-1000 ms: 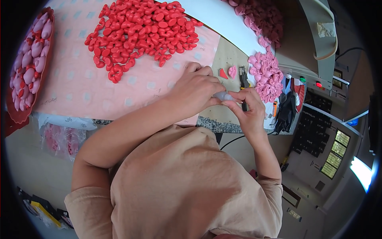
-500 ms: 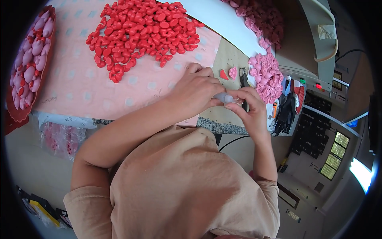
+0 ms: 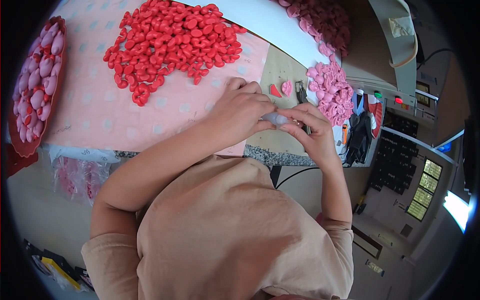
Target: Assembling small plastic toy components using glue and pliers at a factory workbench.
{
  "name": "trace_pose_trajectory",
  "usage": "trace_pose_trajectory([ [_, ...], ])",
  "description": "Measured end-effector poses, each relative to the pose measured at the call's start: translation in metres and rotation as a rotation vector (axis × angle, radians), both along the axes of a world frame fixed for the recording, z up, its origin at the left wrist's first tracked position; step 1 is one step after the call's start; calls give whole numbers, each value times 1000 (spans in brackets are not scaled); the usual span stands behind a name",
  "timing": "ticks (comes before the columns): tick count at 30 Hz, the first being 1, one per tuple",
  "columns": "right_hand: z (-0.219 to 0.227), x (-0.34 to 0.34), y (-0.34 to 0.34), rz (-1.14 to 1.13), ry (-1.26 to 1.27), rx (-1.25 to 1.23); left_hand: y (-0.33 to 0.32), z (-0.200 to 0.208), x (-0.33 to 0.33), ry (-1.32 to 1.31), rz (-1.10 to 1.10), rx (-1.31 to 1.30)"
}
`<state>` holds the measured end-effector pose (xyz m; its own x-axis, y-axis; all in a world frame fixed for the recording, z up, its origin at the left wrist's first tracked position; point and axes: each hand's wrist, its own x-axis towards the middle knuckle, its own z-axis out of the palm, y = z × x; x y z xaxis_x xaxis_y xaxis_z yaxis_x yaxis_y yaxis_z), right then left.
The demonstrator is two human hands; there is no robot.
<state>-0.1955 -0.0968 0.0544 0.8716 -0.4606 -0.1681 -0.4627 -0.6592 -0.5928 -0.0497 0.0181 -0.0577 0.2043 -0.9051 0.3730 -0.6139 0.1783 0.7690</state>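
Over the table's near part, my left hand (image 3: 245, 110) is closed around a small translucent plastic bottle (image 3: 274, 118). My right hand (image 3: 314, 131) is closed too, thumb and fingers pinching the bottle's narrow right end. The fingers partly hide that tip, and a small pale bit shows between them. Just beyond the hands lie a small red piece (image 3: 275, 90), a pink lip-shaped piece (image 3: 286, 88) and dark-handled pliers (image 3: 300, 92). A heap of glossy red moulded pieces (image 3: 175, 45) spreads on the pink dotted cloth (image 3: 160, 117) beyond my left forearm.
Pink moulded pieces (image 3: 331, 92) are piled to the right, with more pink ones (image 3: 325, 22) at the far right. A red scalloped tray (image 3: 58, 75) of lilac and red pieces stands far left. A grey machine housing (image 3: 372, 65) with green and red buttons borders the right side.
The view has shifted slightly, so the table things appear a little further left. Both hands keep hold of the bottle, now tilted a bit differently.
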Motion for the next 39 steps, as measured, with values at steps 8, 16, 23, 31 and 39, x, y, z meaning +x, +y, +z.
trace_pose_trajectory([
  [8, -31, -15, 13, -77, -217, -95, 0, 3, -1, -17, -18, -25],
  [16, -8, -26, -18, -64, -190, 418, 0, 25, 2, 76, -161, -21],
  [23, -1, -34, -29, 30, -462, 656, 0, 76, 0, 387, -379, 107],
  [31, -11, -24, -25, 40, -738, 771, -2, 102, -1, 586, -451, 273],
  [39, -8, -6, 9, -363, -824, 543, -9, 86, -7, 374, -69, 2],
])
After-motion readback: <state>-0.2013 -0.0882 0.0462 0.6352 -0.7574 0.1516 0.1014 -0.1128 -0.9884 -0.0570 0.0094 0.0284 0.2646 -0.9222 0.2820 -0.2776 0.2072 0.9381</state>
